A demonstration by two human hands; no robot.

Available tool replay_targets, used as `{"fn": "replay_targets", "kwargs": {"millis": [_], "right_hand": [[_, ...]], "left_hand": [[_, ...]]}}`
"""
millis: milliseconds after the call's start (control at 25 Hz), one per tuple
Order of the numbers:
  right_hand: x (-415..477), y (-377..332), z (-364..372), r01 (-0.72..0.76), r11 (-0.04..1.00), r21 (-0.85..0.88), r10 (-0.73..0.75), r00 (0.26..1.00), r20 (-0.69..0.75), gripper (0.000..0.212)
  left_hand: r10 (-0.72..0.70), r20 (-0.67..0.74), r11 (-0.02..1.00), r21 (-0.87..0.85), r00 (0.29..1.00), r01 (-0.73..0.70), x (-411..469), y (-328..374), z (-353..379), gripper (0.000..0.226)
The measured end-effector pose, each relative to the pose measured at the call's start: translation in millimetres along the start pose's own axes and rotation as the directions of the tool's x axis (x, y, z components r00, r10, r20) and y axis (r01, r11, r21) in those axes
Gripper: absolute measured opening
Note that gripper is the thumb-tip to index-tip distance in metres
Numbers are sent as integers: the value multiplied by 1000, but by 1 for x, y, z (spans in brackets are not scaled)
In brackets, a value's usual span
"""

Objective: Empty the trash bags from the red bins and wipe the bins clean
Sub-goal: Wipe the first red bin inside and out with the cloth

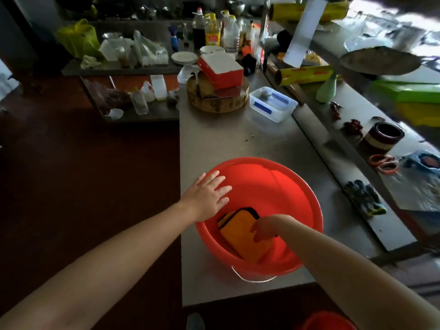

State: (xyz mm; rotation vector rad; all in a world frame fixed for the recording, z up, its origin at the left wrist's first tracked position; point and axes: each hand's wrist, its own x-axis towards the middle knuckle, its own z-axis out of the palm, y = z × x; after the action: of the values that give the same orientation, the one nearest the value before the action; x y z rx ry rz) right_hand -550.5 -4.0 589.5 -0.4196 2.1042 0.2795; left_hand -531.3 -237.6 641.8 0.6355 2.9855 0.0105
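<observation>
A round red bin with a wire handle stands on the steel counter, near its front edge. My left hand lies flat with spread fingers on the bin's left rim. Inside the bin, my right hand presses a folded orange cloth with a dark border against the near inner wall; its fingers point down over the cloth. No bag is visible in the bin. The rim of a second red bin shows on the floor at the bottom edge.
Behind the bin stand a clear plastic box, a round wooden chopping block with a red box on it, and bottles. A raised shelf on the right holds a jar, gloves and cling-film rolls.
</observation>
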Motion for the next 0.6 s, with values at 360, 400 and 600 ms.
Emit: {"fn": "replay_targets", "kwargs": {"millis": [360,400,600], "right_hand": [[46,-30,7,-42,998,51,42,999,3,74],[52,-33,9,-40,998,45,41,999,-3,77],[94,-39,28,-47,991,122,62,991,-116,86]], "left_hand": [[18,31,995,-95,999,-15,17,-17,14,62],[10,20,994,-114,1000,-8,15,-16,15,62],[-22,-28,991,-129,999,19,11,-12,22,58]]}}
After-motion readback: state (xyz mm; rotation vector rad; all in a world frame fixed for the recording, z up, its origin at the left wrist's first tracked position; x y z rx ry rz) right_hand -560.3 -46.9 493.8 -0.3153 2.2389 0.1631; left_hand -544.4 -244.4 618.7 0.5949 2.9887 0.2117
